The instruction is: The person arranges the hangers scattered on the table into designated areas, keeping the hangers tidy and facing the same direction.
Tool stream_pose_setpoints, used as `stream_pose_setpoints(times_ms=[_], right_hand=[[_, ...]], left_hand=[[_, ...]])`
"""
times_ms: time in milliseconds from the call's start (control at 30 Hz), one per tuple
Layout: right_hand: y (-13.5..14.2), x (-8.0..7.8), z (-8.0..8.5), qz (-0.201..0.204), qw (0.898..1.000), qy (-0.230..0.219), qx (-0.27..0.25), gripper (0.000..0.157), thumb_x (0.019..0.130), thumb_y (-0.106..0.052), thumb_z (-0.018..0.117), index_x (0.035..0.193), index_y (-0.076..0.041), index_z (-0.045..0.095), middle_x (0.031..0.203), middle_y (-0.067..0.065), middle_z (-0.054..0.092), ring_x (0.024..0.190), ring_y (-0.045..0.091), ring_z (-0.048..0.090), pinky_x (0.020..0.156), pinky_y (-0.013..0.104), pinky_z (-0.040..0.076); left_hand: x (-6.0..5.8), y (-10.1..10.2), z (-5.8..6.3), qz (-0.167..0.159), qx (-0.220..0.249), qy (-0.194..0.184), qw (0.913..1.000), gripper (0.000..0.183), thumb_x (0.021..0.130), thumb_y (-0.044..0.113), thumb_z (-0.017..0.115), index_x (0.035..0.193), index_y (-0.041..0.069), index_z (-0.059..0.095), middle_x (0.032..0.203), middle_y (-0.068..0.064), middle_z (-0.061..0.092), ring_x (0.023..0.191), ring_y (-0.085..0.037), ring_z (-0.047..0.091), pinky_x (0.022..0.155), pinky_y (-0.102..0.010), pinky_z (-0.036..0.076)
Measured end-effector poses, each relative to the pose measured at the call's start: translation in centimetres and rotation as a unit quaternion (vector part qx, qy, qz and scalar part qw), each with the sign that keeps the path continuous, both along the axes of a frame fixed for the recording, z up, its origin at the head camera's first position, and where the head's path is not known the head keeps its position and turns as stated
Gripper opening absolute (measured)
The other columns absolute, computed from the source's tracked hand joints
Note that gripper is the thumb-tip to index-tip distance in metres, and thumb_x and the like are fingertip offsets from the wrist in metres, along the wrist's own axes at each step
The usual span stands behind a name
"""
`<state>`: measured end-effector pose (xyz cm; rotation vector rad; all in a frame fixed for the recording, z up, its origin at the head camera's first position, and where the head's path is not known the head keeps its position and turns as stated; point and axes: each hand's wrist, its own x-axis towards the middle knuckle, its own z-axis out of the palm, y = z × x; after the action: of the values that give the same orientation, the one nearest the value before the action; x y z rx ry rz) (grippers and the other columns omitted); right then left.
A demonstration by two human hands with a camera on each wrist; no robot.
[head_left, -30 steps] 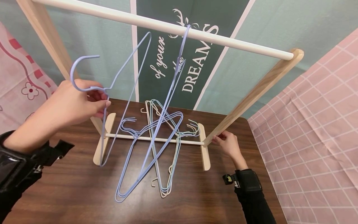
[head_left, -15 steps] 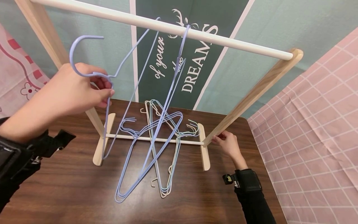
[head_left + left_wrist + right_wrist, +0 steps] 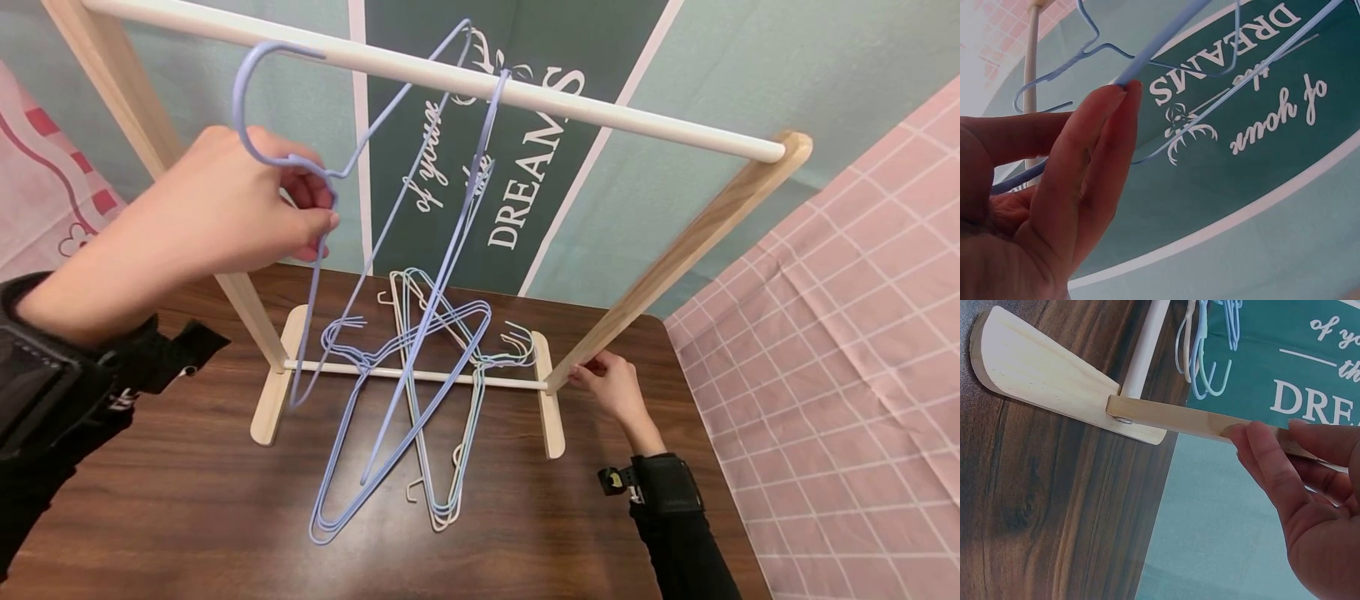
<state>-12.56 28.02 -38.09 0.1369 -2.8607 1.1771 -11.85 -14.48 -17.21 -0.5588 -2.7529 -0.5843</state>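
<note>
My left hand [image 3: 262,200] pinches a lavender wire hanger [image 3: 239,100] just below its neck. This hanger's hook arches up, and its tip overlaps the white top rail [image 3: 600,112] in the head view. The left wrist view shows thumb and fingers closed on the hanger's wire [image 3: 1160,40]. Another lavender hanger [image 3: 477,162] hangs from the middle of the rail. Low on the right, my right hand [image 3: 611,387] grips the wooden right post [image 3: 667,267] of the clothes rack between thumb and fingers, as the right wrist view also shows.
Crossed lavender hangers [image 3: 363,360] and pale hangers [image 3: 477,367] are grouped under the rail, over the lower white bar [image 3: 390,372]. The rack's feet [image 3: 551,425] stand on a dark wooden table [image 3: 540,533]. A green printed curtain [image 3: 592,225] is behind, pink cloth [image 3: 832,375] at right.
My left hand has raised the hanger and brought it rightward, so its hook has come up to the top rail. The hanging hanger's lower end has swung slightly. My right hand stays put.
</note>
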Motion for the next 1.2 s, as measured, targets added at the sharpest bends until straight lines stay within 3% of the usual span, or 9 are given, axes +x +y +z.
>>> stream_pose_setpoints(times_ms=[433, 800, 933, 1200], right_hand=[[-0.1, 0.0, 0.0, 0.002, 1.0, -0.008, -0.01, 0.019, 0.086, 0.001, 0.06, 0.101, 0.012, 0.059, 0.091, 0.028, 0.062, 0.082, 0.034, 0.065, 0.068, 0.04, 0.053], [-0.1, 0.0, 0.2, 0.002, 1.0, 0.003, -0.002, 0.018, 0.085, 0.001, 0.061, 0.099, 0.012, 0.06, 0.09, 0.028, 0.063, 0.081, 0.034, 0.065, 0.066, 0.037, 0.054], [-0.1, 0.0, 0.1, -0.001, 1.0, -0.001, -0.002, 0.018, 0.086, 0.0, 0.061, 0.1, 0.012, 0.06, 0.09, 0.028, 0.063, 0.081, 0.034, 0.065, 0.067, 0.041, 0.053], [-0.1, 0.2, 0.1, -0.005, 1.0, -0.005, -0.001, 0.018, 0.085, -0.001, 0.062, 0.099, 0.011, 0.061, 0.089, 0.027, 0.063, 0.08, 0.033, 0.065, 0.065, 0.036, 0.054]], left_hand=[[-1.8, 2.5, 1.2, -0.016, -0.017, -0.031, 0.9993, 0.015, 0.085, 0.023, 0.055, 0.074, 0.016, 0.061, 0.059, 0.009, 0.063, 0.054, -0.004, 0.062, 0.066, -0.032, 0.038], [-1.7, 4.1, 2.3, -0.006, 0.012, -0.061, 0.998, 0.016, 0.085, 0.02, 0.053, 0.075, 0.012, 0.062, 0.063, 0.004, 0.065, 0.052, -0.005, 0.062, 0.057, -0.03, 0.042], [-1.7, 4.4, 2.4, 0.0, 0.022, -0.071, 0.9972, 0.016, 0.085, 0.019, 0.053, 0.075, 0.011, 0.063, 0.063, 0.002, 0.065, 0.052, -0.005, 0.062, 0.054, -0.027, 0.044], [-2.0, 4.8, 2.0, 0.001, 0.038, -0.099, 0.9944, 0.016, 0.085, 0.016, 0.054, 0.075, 0.007, 0.062, 0.064, -0.002, 0.065, 0.053, -0.007, 0.063, 0.052, -0.028, 0.045]])
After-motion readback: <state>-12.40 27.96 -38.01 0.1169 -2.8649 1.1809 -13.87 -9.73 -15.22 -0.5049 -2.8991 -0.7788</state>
